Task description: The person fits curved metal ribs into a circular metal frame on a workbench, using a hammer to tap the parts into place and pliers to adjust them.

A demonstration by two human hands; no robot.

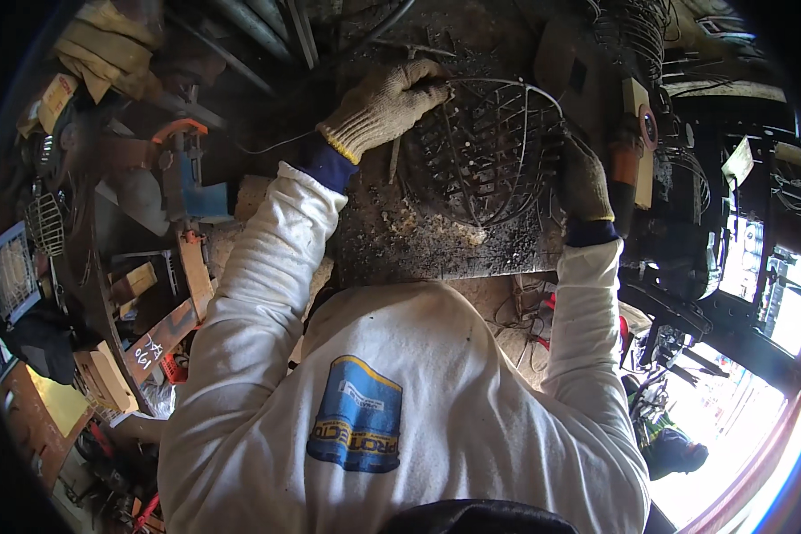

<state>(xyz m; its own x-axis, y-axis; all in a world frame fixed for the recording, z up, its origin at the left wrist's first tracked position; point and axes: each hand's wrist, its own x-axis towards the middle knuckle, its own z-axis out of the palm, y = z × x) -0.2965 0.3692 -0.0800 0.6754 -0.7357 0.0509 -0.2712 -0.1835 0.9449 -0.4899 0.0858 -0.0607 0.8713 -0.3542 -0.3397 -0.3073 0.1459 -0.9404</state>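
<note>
A rounded frame of bent metal rods rests on a dark, scorched worktop, which is strewn with black bits. Both my hands wear knitted work gloves. My left hand is closed, with thumb and fingers pinching the frame's upper left end. At the frame's right side, my right hand is closed around the rods; its fingertips lie in shadow. Criss-cross dark pieces show beneath the frame, too dim to tell apart. Beside my left hand a thin rod lies on the worktop.
An orange and black angle grinder with a disc sits just right of my right hand. Wire coils hang at the far right. To the left stand a blue and orange metal tool, a wire cage and wooden blocks.
</note>
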